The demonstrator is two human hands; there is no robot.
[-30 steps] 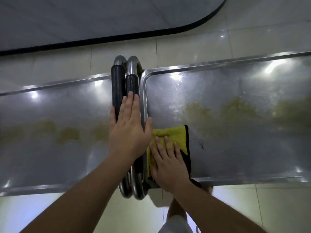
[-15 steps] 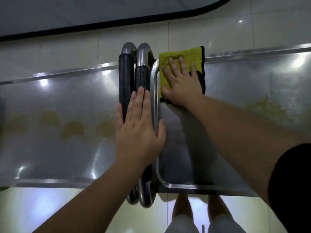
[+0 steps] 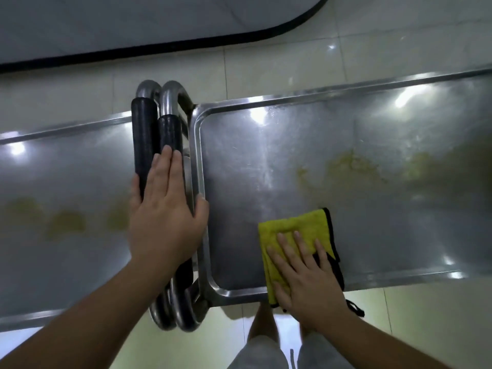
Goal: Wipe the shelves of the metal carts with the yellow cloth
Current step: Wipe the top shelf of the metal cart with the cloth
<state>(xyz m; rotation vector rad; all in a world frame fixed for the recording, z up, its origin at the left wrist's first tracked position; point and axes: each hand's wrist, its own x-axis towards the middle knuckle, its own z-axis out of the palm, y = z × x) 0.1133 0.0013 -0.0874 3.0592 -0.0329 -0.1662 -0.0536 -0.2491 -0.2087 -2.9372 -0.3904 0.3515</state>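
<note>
No text, label, brand, number or sign can be read anywhere: the metal cart shelves [image 3: 332, 145], the yellow cloth [image 3: 295, 230] and the handles [image 3: 145, 134] carry no legible marking.

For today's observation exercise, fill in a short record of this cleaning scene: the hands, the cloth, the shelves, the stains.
left hand: flat on the black-gripped cart handles
right hand: pressing the yellow cloth
cloth position: near edge of the right shelf
right shelf stains: yellowish patches beyond the cloth
left shelf: yellowish patches, no cloth on it
</note>
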